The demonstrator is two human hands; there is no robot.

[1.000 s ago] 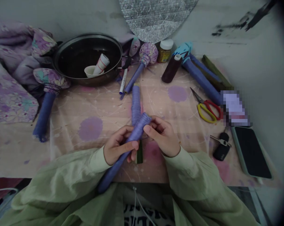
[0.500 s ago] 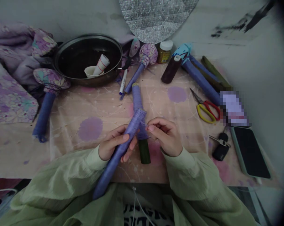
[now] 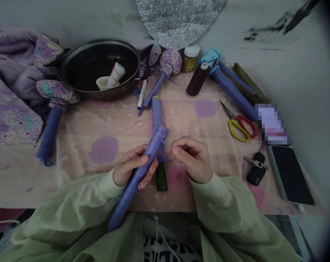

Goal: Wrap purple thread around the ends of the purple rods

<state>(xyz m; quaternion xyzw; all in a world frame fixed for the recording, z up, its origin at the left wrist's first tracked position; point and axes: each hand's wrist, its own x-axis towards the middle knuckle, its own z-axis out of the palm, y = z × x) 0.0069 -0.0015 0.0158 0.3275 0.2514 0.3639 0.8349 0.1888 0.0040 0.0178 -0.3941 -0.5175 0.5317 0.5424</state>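
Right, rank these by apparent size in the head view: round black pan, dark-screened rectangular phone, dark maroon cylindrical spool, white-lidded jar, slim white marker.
Largest to smallest:
1. Pan
2. Phone
3. Spool and jar: too alike to rank
4. Marker

Wrapped stick (image 3: 137,179) in my grip: purple thread, ridged, soft sheen. Pan (image 3: 99,67): dark, glossy, metal-looking rim. Round mat (image 3: 181,22): silvery, crinkled. Scissors (image 3: 238,123): metal blades, smooth coloured handles. Bundle (image 3: 46,51): floral cloth, matt. Jar lid (image 3: 191,50): white, smooth.
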